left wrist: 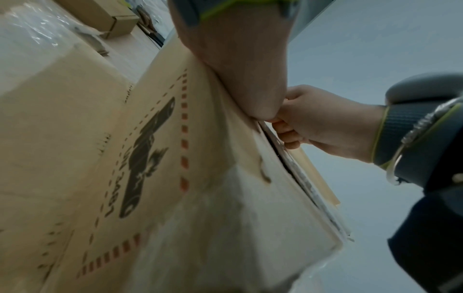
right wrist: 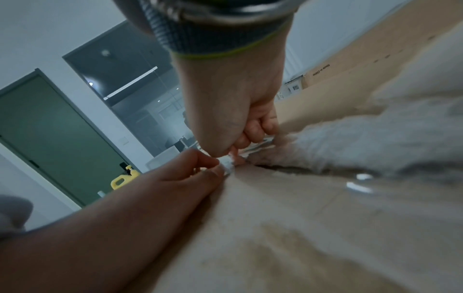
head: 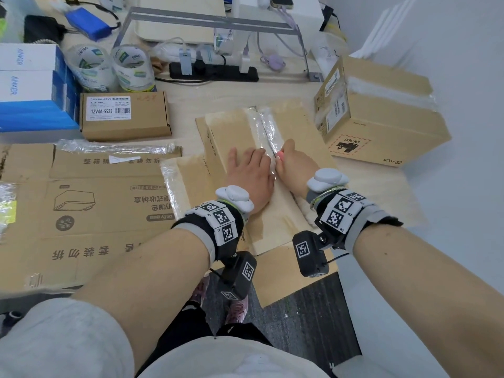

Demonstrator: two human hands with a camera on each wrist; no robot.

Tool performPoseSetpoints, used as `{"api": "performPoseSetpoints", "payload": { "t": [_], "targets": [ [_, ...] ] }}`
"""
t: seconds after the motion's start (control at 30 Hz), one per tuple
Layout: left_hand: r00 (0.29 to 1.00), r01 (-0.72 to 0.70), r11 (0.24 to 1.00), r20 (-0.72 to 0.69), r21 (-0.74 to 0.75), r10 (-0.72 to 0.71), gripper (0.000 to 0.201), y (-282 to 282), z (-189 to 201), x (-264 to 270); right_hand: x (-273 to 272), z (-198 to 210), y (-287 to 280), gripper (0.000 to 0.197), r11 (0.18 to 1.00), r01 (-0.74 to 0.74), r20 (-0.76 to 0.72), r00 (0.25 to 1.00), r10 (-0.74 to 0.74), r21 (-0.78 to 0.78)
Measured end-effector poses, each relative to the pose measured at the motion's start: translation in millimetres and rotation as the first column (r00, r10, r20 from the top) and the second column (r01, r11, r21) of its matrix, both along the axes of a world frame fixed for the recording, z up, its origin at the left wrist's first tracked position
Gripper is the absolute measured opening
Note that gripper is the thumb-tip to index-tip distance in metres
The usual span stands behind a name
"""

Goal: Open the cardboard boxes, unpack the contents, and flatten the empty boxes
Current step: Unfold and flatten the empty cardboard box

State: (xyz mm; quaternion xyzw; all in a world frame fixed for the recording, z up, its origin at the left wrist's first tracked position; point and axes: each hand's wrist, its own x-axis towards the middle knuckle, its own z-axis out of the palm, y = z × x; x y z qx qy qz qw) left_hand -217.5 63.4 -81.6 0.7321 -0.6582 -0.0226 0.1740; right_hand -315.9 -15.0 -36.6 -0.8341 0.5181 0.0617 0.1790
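A brown cardboard box (head: 237, 132) lies flat-topped in the middle of the table, with wrinkled clear tape (head: 268, 126) along its centre seam. My left hand (head: 251, 173) lies flat on the top just left of the seam, fingers straight. My right hand (head: 291, 162) is curled at the seam and grips a small pink tool (head: 281, 155) whose pale tip (right wrist: 228, 164) meets the tape. In the right wrist view the left fingers (right wrist: 200, 168) touch that tip. The left wrist view shows the right hand (left wrist: 320, 123) at the box's edge.
A sealed brown box (head: 381, 126) stands at the right. Flattened cardboard (head: 95, 208) covers the left of the table. Behind are a small brown carton (head: 125, 115), two tape rolls (head: 131, 69), blue-and-white boxes (head: 27, 85) and a power strip (head: 212, 72).
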Motion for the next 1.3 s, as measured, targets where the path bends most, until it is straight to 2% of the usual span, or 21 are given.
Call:
{"api": "performPoseSetpoints", "payload": {
  "t": [0.2,0.33,0.5,0.8,0.93,1.03,1.3],
  "targets": [
    [1.000,0.012,1.000,-0.010,0.028,-0.012,0.036,0.3,-2.8,1.1,-2.8,-4.8,7.9,0.025,1.000,-0.002,-0.015,1.000,0.002,-0.021],
    [1.000,0.008,1.000,-0.025,0.016,-0.008,0.040,0.2,-1.2,0.4,-5.9,-4.1,7.6,0.034,1.000,0.008,-0.034,0.999,-0.008,-0.017],
    [1.000,0.003,1.000,0.009,0.018,-0.003,0.035,0.1,-1.8,0.2,-6.1,-2.9,11.5,0.041,1.000,0.001,-0.082,0.997,-0.002,-0.020],
    [0.999,0.015,0.992,0.026,0.125,-0.018,0.042,2.0,5.5,1.3,-12.4,1.0,18.4,0.029,0.998,-0.033,-0.077,0.997,0.028,-0.061],
    [0.998,0.041,0.987,0.046,0.154,-0.049,0.056,6.5,15.6,-1.8,-6.3,-1.0,17.2,0.030,1.000,0.006,-0.101,0.995,-0.008,-0.023],
    [0.987,0.128,0.962,0.065,0.241,-0.147,0.051,15.9,14.0,-8.5,-7.4,-0.1,17.8,0.031,0.999,0.001,-0.084,0.997,-0.003,-0.032],
    [0.985,0.108,0.959,0.099,0.263,-0.138,0.049,16.7,17.6,-12.6,-22.3,-3.6,26.6,0.023,0.998,-0.003,-0.074,0.997,-0.002,-0.068]
  ]
}}
